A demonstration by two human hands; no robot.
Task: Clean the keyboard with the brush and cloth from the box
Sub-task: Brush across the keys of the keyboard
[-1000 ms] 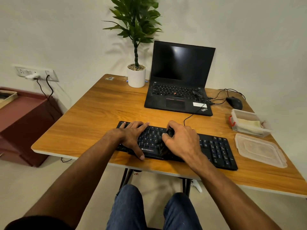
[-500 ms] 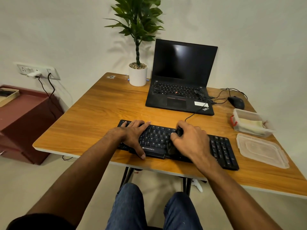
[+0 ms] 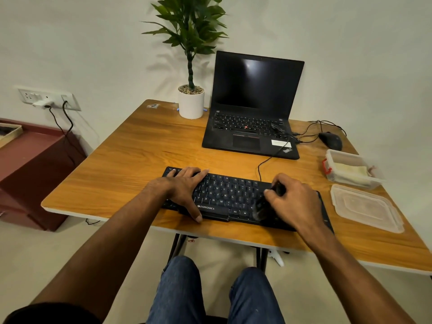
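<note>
Brushing the keyboard (image 3: pixel 233 197) at lower centre, I am curling my right hand (image 3: pixel 294 202) tightly around the brush (image 3: pixel 261 208), its bristles down on the keys right of middle. My left hand (image 3: pixel 184 188) is lying flat, fingers spread, pinning the keyboard's left end and holding nothing. Next I am probably needing the cloth (image 3: pixel 350 170), sitting in the open box (image 3: pixel 336 157) at right, its lid (image 3: pixel 364 206) just below. The keyboard's cable (image 3: pixel 264 163) is trailing up to the laptop (image 3: pixel 252 108).

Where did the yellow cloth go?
The cloth lies inside the open plastic box at the table's right edge, between the mouse behind it and the lid in front.
</note>
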